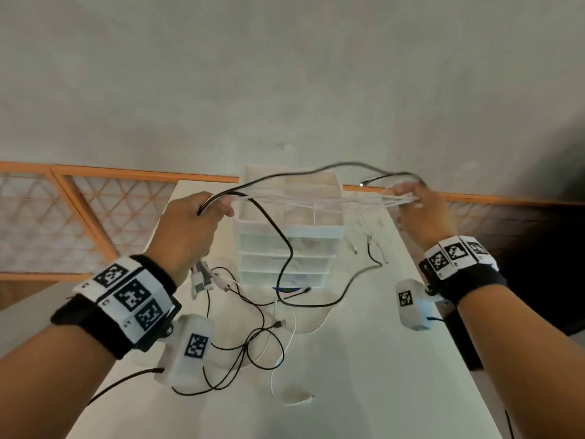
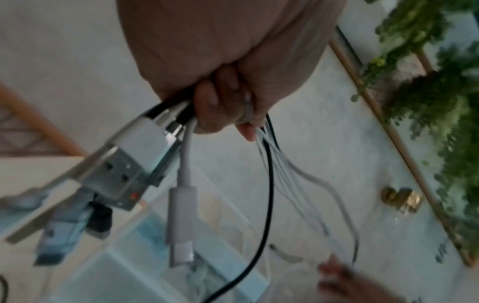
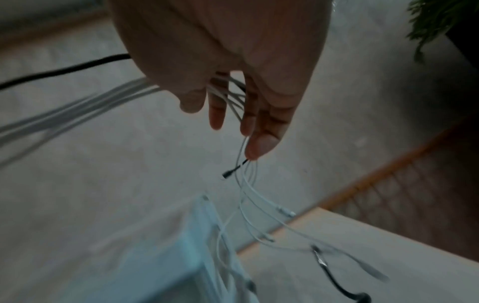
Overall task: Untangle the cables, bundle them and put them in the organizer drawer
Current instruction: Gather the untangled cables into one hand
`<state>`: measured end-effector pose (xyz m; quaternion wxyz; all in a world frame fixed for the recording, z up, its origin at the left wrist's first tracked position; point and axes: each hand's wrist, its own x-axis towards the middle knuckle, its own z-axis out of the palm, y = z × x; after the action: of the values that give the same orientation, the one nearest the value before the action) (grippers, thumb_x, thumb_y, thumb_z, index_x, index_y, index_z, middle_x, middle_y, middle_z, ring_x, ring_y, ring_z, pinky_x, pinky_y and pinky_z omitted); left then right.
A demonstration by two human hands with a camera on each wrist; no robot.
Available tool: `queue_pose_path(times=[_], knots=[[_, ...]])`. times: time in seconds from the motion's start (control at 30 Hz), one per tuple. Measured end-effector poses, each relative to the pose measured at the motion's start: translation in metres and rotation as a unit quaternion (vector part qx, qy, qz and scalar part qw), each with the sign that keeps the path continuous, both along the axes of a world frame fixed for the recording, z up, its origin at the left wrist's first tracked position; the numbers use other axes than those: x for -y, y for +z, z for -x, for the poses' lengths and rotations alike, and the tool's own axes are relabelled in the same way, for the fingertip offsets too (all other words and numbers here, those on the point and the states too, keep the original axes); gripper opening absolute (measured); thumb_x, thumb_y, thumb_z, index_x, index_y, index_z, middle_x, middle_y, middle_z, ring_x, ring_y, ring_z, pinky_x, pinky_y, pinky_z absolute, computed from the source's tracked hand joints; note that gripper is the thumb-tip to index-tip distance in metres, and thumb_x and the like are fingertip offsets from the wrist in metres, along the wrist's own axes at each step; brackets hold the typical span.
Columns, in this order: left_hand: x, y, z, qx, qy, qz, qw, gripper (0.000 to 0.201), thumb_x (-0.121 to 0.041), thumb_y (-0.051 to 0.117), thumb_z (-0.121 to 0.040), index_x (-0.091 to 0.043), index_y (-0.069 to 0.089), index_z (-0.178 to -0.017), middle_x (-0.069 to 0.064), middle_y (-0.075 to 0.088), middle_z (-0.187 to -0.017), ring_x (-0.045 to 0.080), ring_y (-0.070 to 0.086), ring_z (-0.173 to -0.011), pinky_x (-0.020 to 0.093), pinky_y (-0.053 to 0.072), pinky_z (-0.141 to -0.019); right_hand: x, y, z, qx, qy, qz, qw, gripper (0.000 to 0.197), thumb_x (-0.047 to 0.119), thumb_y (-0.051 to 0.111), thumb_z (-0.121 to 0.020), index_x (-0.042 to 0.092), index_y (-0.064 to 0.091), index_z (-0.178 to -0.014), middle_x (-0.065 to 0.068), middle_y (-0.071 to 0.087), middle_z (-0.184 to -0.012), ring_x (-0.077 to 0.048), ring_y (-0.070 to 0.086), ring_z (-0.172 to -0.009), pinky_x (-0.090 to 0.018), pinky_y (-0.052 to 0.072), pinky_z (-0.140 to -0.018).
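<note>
My left hand (image 1: 218,207) grips one end of a bundle of cables, and USB plugs (image 2: 129,164) hang below the fist (image 2: 225,114). Several white cables (image 1: 316,201) stretch from it to my right hand (image 1: 408,198), which pinches them between thumb and fingers (image 3: 261,143); their small plug ends (image 3: 285,212) dangle beyond. A black cable (image 1: 285,245) arcs between both hands and loops down to the table. Both hands are held above the white, clear-fronted organizer (image 1: 289,248), which stands at the back of the table with its drawers closed.
More loose black and white cables (image 1: 253,337) lie tangled on the white table (image 1: 364,375) in front of the organizer. An orange lattice railing (image 1: 95,217) runs behind the table below a grey wall. Green plants (image 2: 440,102) hang to one side.
</note>
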<state>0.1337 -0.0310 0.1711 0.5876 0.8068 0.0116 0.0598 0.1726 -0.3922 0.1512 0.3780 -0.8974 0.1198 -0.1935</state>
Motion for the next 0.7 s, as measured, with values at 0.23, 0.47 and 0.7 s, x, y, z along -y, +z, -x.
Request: queue_pose_path(times=[0.23, 0.47, 0.7], knots=[[0.008, 0.015, -0.003, -0.027, -0.001, 0.092, 0.995, 0.026, -0.024, 0.055, -0.099, -0.014, 0.064, -0.077, -0.01, 0.03, -0.045, 0.011, 0.023, -0.039, 0.021, 0.023, -0.042, 0.007, -0.06, 0.015, -0.177, 0.027, 0.05, 0.983, 0.05, 0.027, 0.065, -0.094, 0.029, 0.05, -0.142, -0.008, 0.054, -0.143, -0.03, 0.053, -0.13, -0.039, 0.042, -0.107], [0.029, 0.023, 0.007, -0.092, -0.117, -0.037, 0.988, 0.024, -0.025, 0.059, -0.096, -0.01, 0.06, -0.077, -0.003, 0.036, -0.057, 0.013, 0.029, -0.048, 0.025, 0.027, -0.045, -0.035, 0.006, 0.033, -0.14, 0.159, 0.006, 0.977, 0.041, 0.019, 0.079, -0.076, 0.036, 0.066, -0.11, 0.002, 0.06, -0.074, -0.013, 0.054, -0.065, -0.028, 0.045, -0.07], [0.068, 0.064, 0.034, 0.057, -0.285, -0.063, 0.955, 0.042, -0.044, 0.046, -0.099, -0.029, 0.062, -0.064, -0.016, 0.038, -0.045, 0.001, 0.033, -0.04, 0.013, 0.031, -0.048, -0.117, 0.007, 0.054, -0.145, 0.264, 0.084, 0.95, 0.026, 0.053, 0.071, -0.083, 0.029, 0.073, -0.074, 0.008, 0.067, -0.062, -0.002, 0.061, -0.055, -0.017, 0.041, -0.056]])
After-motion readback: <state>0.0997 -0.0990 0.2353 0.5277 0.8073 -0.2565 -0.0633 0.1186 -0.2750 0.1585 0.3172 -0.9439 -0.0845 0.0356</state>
